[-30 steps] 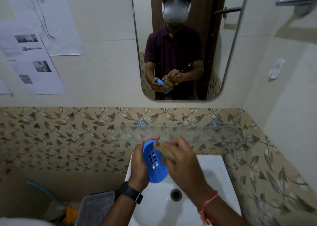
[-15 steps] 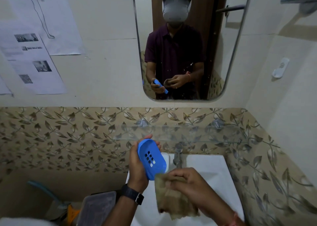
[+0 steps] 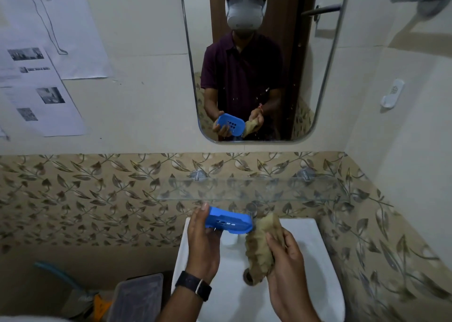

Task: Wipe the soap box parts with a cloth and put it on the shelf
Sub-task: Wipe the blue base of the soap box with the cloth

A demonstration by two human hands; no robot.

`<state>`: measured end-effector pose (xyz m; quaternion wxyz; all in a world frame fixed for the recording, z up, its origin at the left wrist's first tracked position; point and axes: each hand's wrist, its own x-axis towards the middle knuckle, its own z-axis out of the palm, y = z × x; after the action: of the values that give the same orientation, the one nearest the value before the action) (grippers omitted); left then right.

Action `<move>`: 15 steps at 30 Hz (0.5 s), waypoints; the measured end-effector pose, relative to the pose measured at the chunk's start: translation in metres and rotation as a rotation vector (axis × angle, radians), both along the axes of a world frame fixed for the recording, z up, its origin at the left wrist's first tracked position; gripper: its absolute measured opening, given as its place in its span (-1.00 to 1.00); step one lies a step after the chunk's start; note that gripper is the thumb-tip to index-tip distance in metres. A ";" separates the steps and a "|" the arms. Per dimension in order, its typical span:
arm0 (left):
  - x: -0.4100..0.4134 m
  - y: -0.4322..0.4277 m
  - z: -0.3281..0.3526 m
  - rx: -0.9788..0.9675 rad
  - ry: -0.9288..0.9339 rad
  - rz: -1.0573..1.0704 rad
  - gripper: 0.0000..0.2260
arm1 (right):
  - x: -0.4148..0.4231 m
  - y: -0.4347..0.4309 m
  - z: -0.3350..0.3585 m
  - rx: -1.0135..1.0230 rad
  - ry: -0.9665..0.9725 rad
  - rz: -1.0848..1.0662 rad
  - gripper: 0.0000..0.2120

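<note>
My left hand (image 3: 204, 242) grips a blue slotted soap box part (image 3: 230, 221) by its left end and holds it almost flat over the white sink (image 3: 318, 268). Just to its right, my right hand (image 3: 285, 255) clutches a bunched tan cloth (image 3: 260, 245); the cloth's top reaches the blue part's right edge. The glass shelf (image 3: 256, 190) runs along the wall just above both hands, with nothing seen on it.
A tap (image 3: 252, 209) stands behind the blue part. A mirror (image 3: 259, 59) hangs above the shelf and shows both hands. A lidded plastic box (image 3: 139, 294) sits low at the left of the sink. Papers (image 3: 49, 59) are stuck on the left wall.
The blue part has turned from upright to nearly flat and moved right. My right hand has lifted the cloth from low over the sink up beside the part.
</note>
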<state>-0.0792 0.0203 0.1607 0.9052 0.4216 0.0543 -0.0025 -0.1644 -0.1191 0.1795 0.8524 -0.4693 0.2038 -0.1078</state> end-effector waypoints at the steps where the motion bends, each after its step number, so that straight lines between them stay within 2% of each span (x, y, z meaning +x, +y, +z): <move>1: 0.000 0.001 0.001 0.007 -0.015 0.011 -0.68 | 0.001 -0.002 0.000 -0.017 -0.013 -0.031 -0.82; 3: 0.005 0.004 0.006 0.203 -0.020 0.039 -0.63 | 0.002 -0.008 -0.002 -0.061 -0.017 -0.066 -0.81; 6: 0.020 0.004 0.020 0.706 0.067 -0.071 -0.49 | 0.000 -0.014 -0.015 -0.127 0.051 -0.095 -0.79; 7: 0.025 0.004 0.024 0.748 0.122 -0.134 -0.52 | -0.002 -0.014 -0.020 -0.129 0.074 -0.109 -0.79; 9: 0.029 0.002 0.028 0.666 0.199 -0.195 -0.62 | -0.006 -0.014 -0.026 -0.119 0.095 -0.125 -0.79; 12: 0.024 -0.002 0.025 0.564 0.122 -0.184 -0.63 | -0.009 -0.010 -0.026 -0.139 0.078 -0.143 -0.75; 13: 0.022 -0.003 0.021 0.479 0.089 -0.226 -0.62 | -0.009 -0.009 -0.026 -0.159 0.071 -0.141 -0.75; 15: 0.018 -0.002 0.018 0.112 0.094 -0.388 -0.67 | -0.012 -0.007 -0.024 -0.215 0.054 -0.130 -0.74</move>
<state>-0.0607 0.0184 0.1791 0.8593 0.4732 0.0142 -0.1936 -0.1761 -0.1264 0.1555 0.7827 -0.5464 0.2439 -0.1711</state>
